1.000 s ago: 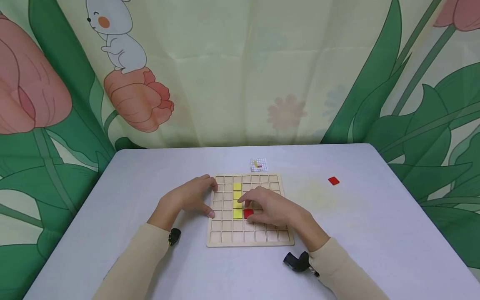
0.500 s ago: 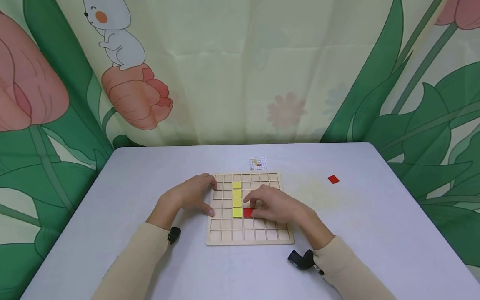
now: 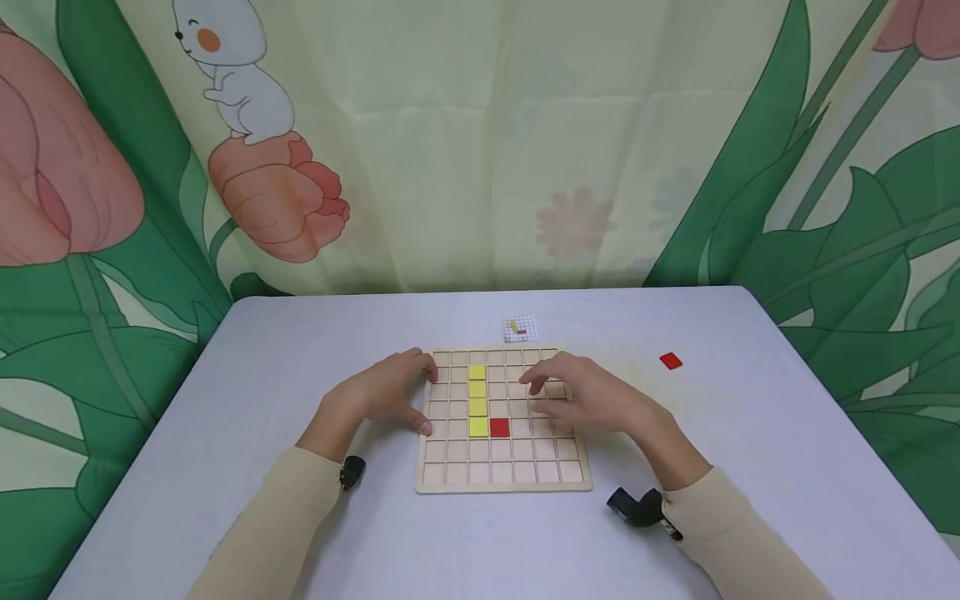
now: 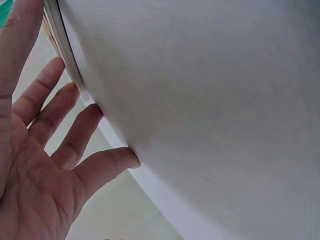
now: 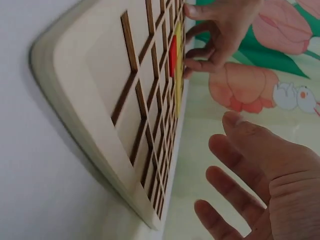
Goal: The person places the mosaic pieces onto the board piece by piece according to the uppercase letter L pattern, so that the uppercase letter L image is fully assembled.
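Observation:
A wooden grid board (image 3: 450,475) lies flat on the white table. Several yellow tiles (image 3: 477,389) form a column in it, and one red tile (image 3: 499,427) sits right of the lowest yellow one. My left hand (image 3: 382,390) rests against the board's left edge, thumb and fingers spread apart; the left wrist view shows the fingertips (image 4: 92,110) at that edge. Over the right part of the board hovers my right hand (image 3: 588,392), fingers loosely bent with nothing between them. In the right wrist view its fingers (image 5: 235,185) are apart from the board.
Another red tile (image 3: 671,361) lies on the table (image 3: 750,467) to the right of the board. A small printed card (image 3: 519,329) with a coloured grid pattern lies just behind the board. A patterned curtain (image 3: 450,167) hangs behind the table.
My right hand has drawn away from the red tile in the grid, moving right and slightly back from me, uncovering it. The left hand stays at the board's edge.

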The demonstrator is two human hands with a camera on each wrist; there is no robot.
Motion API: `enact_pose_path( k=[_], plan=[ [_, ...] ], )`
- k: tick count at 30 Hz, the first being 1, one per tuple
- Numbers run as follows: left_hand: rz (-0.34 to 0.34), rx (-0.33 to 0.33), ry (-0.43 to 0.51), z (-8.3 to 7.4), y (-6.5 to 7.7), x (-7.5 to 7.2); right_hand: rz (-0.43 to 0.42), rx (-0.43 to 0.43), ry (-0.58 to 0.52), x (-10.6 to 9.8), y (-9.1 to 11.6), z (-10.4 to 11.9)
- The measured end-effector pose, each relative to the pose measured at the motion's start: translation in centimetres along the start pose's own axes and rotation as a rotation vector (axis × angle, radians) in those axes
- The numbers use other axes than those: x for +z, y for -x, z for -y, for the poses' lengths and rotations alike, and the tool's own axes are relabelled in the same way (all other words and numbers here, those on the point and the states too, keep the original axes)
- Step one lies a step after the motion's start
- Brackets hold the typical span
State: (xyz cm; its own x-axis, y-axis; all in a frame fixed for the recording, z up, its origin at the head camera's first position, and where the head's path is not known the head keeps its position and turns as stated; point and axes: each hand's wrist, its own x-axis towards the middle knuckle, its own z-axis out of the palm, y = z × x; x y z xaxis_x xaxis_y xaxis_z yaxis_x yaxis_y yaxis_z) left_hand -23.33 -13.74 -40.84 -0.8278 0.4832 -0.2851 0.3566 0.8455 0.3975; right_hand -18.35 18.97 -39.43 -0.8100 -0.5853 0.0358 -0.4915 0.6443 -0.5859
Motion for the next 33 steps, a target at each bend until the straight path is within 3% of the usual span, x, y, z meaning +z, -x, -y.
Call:
enact_pose_path(
  k=[7,15,26,33],
  plan=[
    [-0.002,0.013,-0.010,-0.1,0.2,-0.2,-0.087,-0.022,0.048,-1.6,1.7,-1.6],
    [0.004,0.015,-0.011,0.0,0.3,-0.2,-0.147,0.013,0.088,-2.7,3.1,-4.1],
    [0.004,-0.012,0.014,0.0,0.2,0.1,-0.292,-0.067,0.157,-4.9,4.2,-6.6],
    [-0.007,-0.001,0.001,0.0,0.2,0.1,-0.285,0.026,0.137,-6.1,5.2,-7.8]
  ],
)
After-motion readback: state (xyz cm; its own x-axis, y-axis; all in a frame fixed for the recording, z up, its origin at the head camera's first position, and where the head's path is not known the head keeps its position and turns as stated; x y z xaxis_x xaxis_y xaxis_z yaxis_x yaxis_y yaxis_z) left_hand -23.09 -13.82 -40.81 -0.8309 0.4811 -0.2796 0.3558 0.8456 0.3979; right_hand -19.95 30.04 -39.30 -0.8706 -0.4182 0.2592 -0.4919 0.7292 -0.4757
